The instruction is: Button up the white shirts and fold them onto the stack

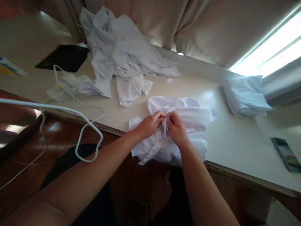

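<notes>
A white shirt point(185, 113) lies crumpled on the cream table point(235, 138), its lower part hanging over the front edge. My left hand point(150, 124) and my right hand point(176, 127) meet at the middle of the shirt. Both pinch the fabric at its front opening, fingertips almost touching. Whether a button sits between the fingers is too small to tell.
A heap of white garments point(124, 53) lies at the back of the table. A folded pale stack point(245, 94) sits at the right, near the window. A black tablet point(64, 57), white cables point(77, 125) at the left and a dark phone point(285, 153) at the right edge.
</notes>
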Available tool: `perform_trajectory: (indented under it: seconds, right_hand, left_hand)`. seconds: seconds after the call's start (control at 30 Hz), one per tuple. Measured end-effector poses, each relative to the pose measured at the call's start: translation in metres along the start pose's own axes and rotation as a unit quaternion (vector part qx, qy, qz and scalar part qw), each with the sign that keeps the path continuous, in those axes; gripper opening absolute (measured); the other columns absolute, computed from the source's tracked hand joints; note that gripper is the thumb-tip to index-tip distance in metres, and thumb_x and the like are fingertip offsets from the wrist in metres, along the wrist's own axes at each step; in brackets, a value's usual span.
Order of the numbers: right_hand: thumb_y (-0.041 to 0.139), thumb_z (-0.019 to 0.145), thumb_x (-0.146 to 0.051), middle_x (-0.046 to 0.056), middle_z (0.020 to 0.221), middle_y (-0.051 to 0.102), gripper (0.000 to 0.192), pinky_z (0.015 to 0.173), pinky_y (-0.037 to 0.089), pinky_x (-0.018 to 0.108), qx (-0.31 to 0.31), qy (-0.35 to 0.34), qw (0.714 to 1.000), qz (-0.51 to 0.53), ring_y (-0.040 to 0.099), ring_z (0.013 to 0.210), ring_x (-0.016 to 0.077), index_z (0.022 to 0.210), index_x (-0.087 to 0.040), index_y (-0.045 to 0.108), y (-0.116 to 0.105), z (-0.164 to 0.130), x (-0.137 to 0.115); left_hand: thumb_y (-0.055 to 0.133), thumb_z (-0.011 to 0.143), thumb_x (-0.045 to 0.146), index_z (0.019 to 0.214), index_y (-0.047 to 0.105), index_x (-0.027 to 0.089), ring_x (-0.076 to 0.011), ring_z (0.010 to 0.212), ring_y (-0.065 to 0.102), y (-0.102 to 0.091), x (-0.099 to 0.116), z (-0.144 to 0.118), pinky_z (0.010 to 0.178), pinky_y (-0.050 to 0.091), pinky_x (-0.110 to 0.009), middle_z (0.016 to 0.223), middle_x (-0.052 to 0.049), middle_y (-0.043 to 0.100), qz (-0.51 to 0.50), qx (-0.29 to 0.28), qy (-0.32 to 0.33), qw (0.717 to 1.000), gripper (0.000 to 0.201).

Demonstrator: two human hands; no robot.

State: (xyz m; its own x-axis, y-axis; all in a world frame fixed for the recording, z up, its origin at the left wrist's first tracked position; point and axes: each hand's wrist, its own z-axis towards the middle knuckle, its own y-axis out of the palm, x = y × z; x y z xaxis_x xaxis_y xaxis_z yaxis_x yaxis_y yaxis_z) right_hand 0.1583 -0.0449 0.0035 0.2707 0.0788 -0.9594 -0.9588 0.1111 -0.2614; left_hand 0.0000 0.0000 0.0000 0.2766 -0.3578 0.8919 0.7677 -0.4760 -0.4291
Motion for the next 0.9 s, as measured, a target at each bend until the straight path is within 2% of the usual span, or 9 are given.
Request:
perform_trajectory:
  seconds: [0.17, 0.43, 0.67, 0.9]
  right_hand:
    - [0.053, 0.085, -0.024, -0.002, 0.072, 0.049, 0.005, 0.058, 0.036, 0.026, -0.002, 0.005, 1.0, 0.003, 0.046, 0.066, 0.0149, 0.089, -0.024, 0.051, -0.001, 0.001, 0.003]
    - [0.053, 0.086, -0.023, -0.002, 0.074, 0.049, 0.008, 0.057, 0.037, 0.026, -0.004, 0.006, 0.999, 0.032, 0.045, 0.064, 0.0144, 0.093, -0.025, 0.05, 0.001, 0.0, 0.002]
    - [0.055, 0.087, -0.025, -0.002, 0.076, 0.05, 0.009, 0.057, 0.038, 0.027, -0.004, 0.008, 0.999, 0.05, 0.045, 0.065, 0.0145, 0.094, -0.025, 0.051, 0.002, -0.002, -0.003]
    - [0.055, 0.088, -0.028, 0.0, 0.08, 0.053, 0.007, 0.059, 0.039, 0.026, -0.002, -0.009, 0.999, 0.036, 0.047, 0.069, 0.0148, 0.093, -0.024, 0.054, 0.001, -0.002, -0.007]
  left_hand:
    - [0.042, 0.099, 0.033, 0.09, 0.051, 0.021, -0.0138, 0.063, 0.054, 0.0, 0.001, -0.001, 0.062, 0.038, -0.026, 0.067, 0.003, 0.054, 0.016, 0.021, 0.003, 1.0, 0.018]
    - [0.045, 0.098, 0.031, 0.098, 0.052, 0.02, -0.0177, 0.08, 0.064, 0.004, -0.001, -0.002, 0.07, 0.044, -0.028, 0.088, -0.004, 0.067, 0.016, 0.041, 0.032, 0.999, 0.013]
    - [0.048, 0.096, 0.03, 0.096, 0.052, 0.02, -0.018, 0.08, 0.064, 0.01, 0.0, -0.003, 0.071, 0.045, -0.028, 0.087, -0.003, 0.067, -0.006, 0.075, 0.022, 0.997, 0.011]
    - [0.048, 0.097, 0.035, 0.095, 0.052, 0.02, -0.0142, 0.077, 0.062, 0.014, -0.001, -0.003, 0.07, 0.044, -0.025, 0.083, 0.0, 0.063, -0.072, 0.114, -0.005, 0.991, 0.016]
